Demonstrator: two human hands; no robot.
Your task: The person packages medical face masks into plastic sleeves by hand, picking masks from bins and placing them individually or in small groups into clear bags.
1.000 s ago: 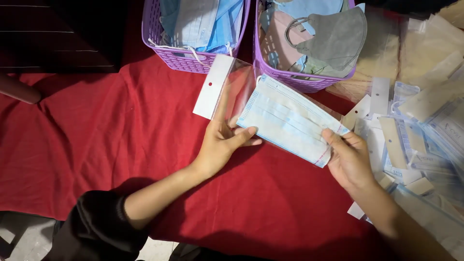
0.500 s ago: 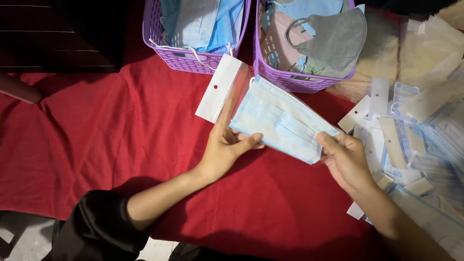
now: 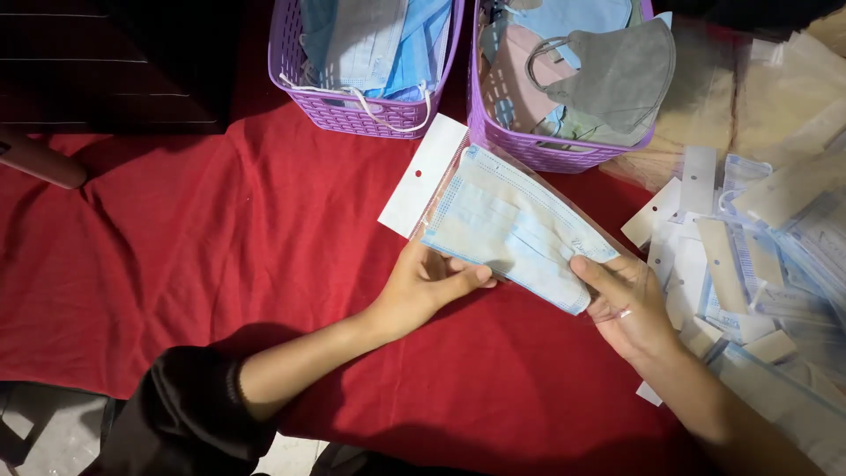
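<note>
A light blue pleated face mask [image 3: 511,225] lies partly inside a clear plastic sleeve with a white header card [image 3: 423,174], tilted over the red cloth [image 3: 176,256]. My left hand [image 3: 427,284] grips the sleeve's lower edge, thumb pressed against the mask. My right hand [image 3: 627,300] pinches the mask's right end, where it sticks out of the sleeve's open mouth.
Two purple baskets stand at the back: the left basket [image 3: 352,113] holds blue masks, the right basket [image 3: 538,152] holds grey, pink and blue ones. A heap of packed masks in clear sleeves [image 3: 758,256] fills the right side. A tan object [image 3: 35,159] pokes in at far left.
The mask has slid further up and left into the sleeve. Both hands shifted slightly with it.
</note>
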